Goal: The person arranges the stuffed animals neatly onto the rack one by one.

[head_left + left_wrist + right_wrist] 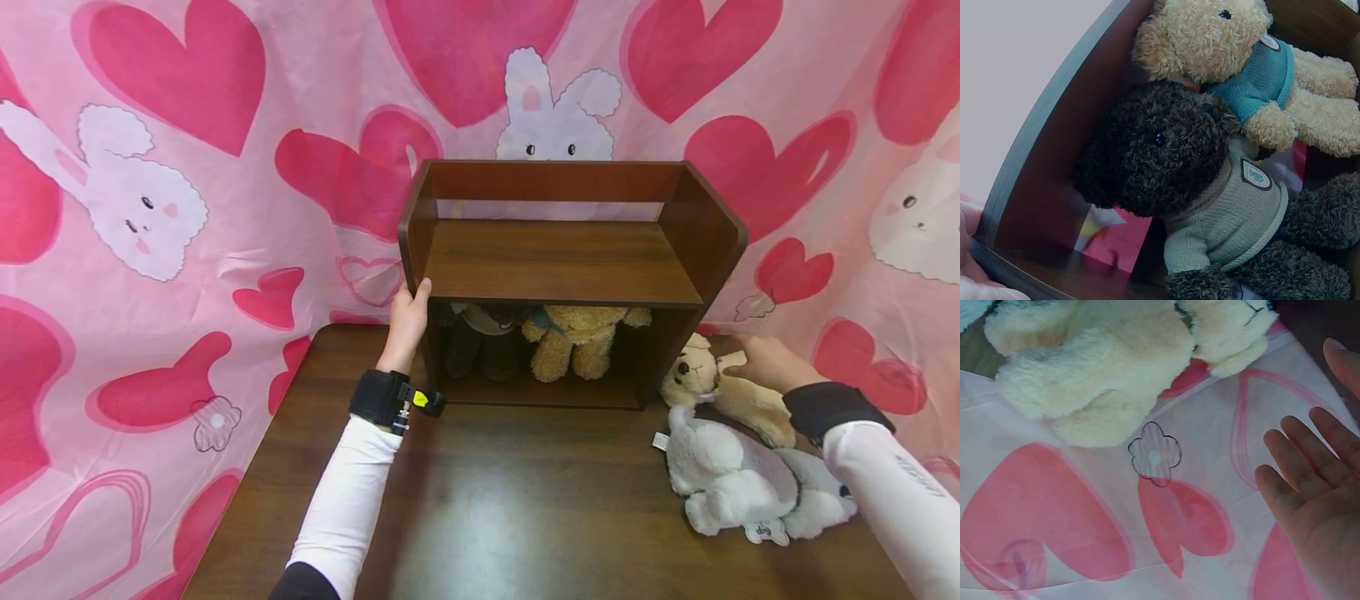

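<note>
My left hand grips the left side panel of a brown wooden shelf, thumb on the front edge. In its lower compartment sit two teddy bears side by side: a dark brown bear in a grey sweater and a light tan bear in a teal one. The shelf's middle board hides their heads in the head view. At the shelf's right side lies a cream plush dog. Close behind it is my right hand; the right wrist view shows its fingers extended and apart from the toy.
A white-grey plush animal with a tag lies on its side in front of the cream dog. All stand on a dark wooden table. Pink cloth with hearts and rabbits hangs behind and at both sides.
</note>
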Tool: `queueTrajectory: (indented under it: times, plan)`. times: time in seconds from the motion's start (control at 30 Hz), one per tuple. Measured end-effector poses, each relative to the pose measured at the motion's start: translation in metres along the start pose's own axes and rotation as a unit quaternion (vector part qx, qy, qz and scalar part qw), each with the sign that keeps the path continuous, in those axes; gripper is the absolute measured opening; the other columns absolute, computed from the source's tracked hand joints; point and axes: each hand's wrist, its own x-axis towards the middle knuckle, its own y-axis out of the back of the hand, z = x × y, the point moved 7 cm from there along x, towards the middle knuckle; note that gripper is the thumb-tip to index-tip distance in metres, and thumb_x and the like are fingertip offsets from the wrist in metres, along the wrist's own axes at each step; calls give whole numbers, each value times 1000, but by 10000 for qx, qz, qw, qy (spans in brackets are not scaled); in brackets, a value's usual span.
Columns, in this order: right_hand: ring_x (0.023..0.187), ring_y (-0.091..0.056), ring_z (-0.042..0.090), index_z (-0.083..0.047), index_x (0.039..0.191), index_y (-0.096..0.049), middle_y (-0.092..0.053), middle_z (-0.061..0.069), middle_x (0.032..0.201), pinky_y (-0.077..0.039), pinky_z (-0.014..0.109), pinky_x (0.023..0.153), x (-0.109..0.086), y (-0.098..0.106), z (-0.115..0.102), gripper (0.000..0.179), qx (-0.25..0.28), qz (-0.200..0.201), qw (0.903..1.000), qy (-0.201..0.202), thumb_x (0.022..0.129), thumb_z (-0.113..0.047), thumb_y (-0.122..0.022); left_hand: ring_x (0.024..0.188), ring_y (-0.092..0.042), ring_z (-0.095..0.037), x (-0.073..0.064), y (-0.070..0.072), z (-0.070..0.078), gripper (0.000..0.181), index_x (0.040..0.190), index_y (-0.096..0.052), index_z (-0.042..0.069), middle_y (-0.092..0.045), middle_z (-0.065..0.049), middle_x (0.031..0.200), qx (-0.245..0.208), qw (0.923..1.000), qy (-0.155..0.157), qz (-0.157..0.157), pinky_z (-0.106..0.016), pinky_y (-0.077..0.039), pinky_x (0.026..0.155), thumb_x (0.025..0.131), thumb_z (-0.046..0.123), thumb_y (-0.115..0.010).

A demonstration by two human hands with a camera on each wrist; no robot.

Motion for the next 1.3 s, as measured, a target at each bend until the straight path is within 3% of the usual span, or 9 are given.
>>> queueTrajectory:
  times: [0.33, 0.6, 0.9, 1.3]
  plan:
    - [91, -53, 53, 9, 119, -37, -56, 35, 100, -41, 61, 77, 2, -6, 16, 70, -307, 144, 9992, -200, 63, -4, -78, 125, -38, -27, 0, 0, -1, 43, 132, -39, 0, -44, -18, 133, 47, 10000, -29, -28, -42, -25, 106, 97, 25, -42]
    - [93, -50, 55, 9, 123, -33, -47, 41, 109, -40, 61, 79, 2, -11, 26, 77, -336, 94, 9985, -426, 62, -6, -78, 117, -41, -24, 1, 0, -2, 39, 124, -45, -1, -48, -19, 127, 91, 9998, -193, 54, -42, -30, 102, 96, 26, -43]
    - [94, -49, 54, 7, 127, -31, -43, 39, 113, -39, 62, 80, 4, -19, 36, 81, -253, 189, 9986, -432, 61, -2, -77, 112, -42, -26, 1, 0, 0, 38, 123, -44, -2, -48, -20, 123, 134, 9998, -128, 17, -44, -30, 101, 96, 25, -42]
    - [98, -46, 56, 11, 127, -32, -43, 41, 114, -36, 63, 83, 6, -27, 49, 81, -159, -314, 9956, -871, 65, -12, -78, 99, -40, -25, 2, 0, -1, 34, 115, -45, -2, -47, -17, 107, 131, 9998, -153, 53, -41, -32, 92, 97, 26, -42]
